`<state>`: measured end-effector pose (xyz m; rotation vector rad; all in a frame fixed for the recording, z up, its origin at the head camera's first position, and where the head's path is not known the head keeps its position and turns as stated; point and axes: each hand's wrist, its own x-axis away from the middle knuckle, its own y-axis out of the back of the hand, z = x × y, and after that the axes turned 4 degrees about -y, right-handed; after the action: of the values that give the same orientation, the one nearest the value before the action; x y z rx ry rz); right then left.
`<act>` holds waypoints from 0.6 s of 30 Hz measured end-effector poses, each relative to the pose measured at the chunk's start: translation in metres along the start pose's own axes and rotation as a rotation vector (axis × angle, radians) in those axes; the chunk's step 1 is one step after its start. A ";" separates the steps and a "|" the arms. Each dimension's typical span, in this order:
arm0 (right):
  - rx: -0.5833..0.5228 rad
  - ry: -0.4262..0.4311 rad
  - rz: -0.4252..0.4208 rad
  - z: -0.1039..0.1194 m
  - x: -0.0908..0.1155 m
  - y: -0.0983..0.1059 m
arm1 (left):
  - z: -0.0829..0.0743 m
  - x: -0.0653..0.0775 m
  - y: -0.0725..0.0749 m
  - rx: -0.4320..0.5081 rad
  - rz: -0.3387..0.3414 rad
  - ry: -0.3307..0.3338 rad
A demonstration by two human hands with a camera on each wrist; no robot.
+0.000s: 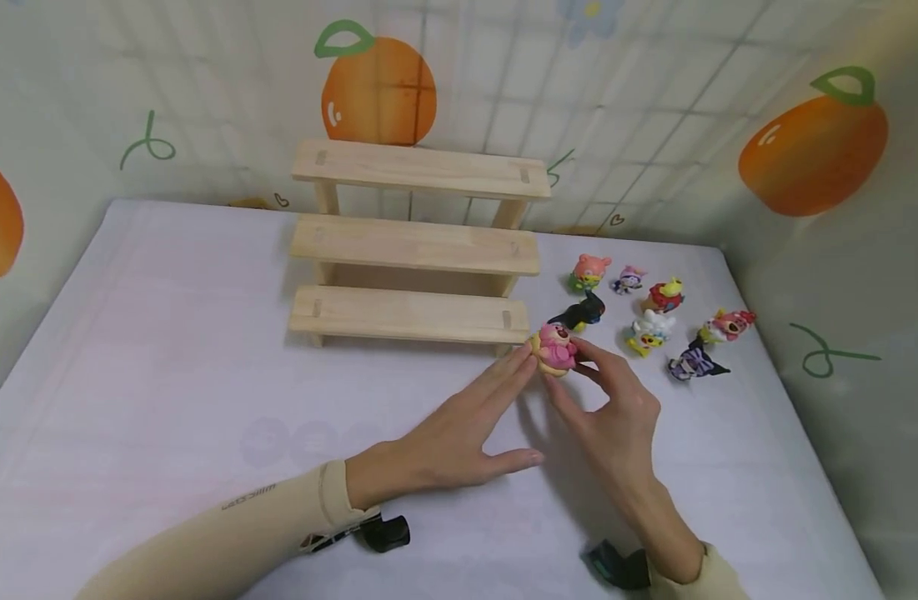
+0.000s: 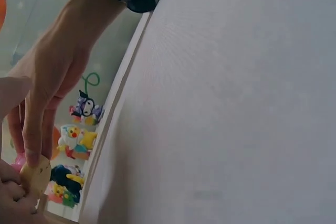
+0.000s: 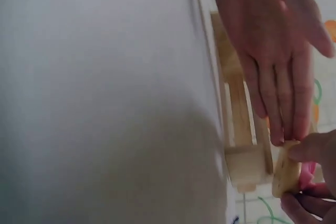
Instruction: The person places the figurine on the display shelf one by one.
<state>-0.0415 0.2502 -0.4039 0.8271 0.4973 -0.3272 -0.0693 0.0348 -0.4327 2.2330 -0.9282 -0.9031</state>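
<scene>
A small pink bear figurine (image 1: 554,348) with a pale yellow base is held above the table, near the right end of the wooden stand's lowest step. My right hand (image 1: 616,421) pinches it between thumb and fingers from the right. From the left, my left hand (image 1: 454,433) reaches in with straight fingers, their tips touching the figurine's side, its thumb spread away. In the right wrist view the yellow base (image 3: 286,174) shows under the right thumb, and the left palm (image 3: 268,30) is visible. The left wrist view shows the same speckled base (image 2: 37,177) between both hands.
A three-step wooden stand (image 1: 413,243) stands at the back middle. Several small figurines sit to its right, including a black one (image 1: 584,310), a white-topped one (image 1: 651,332) and a purple-and-black one (image 1: 694,363). A fruit-printed curtain (image 1: 504,92) hangs behind the white table (image 1: 166,350).
</scene>
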 end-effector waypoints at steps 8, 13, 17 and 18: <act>-0.034 0.066 -0.040 0.010 -0.004 -0.019 | 0.004 0.011 0.007 0.122 -0.064 0.033; -0.050 0.109 -0.044 0.021 -0.010 -0.028 | 0.006 0.018 0.014 0.098 -0.137 0.007; -0.059 0.127 -0.030 0.030 -0.015 -0.036 | 0.008 0.026 0.021 0.086 -0.184 0.006; -0.065 0.133 -0.033 0.032 -0.017 -0.038 | 0.008 0.027 0.024 0.086 -0.191 0.008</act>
<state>-0.0640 0.2026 -0.3999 0.7809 0.6432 -0.2857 -0.0701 -0.0022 -0.4314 2.4290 -0.7735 -0.9535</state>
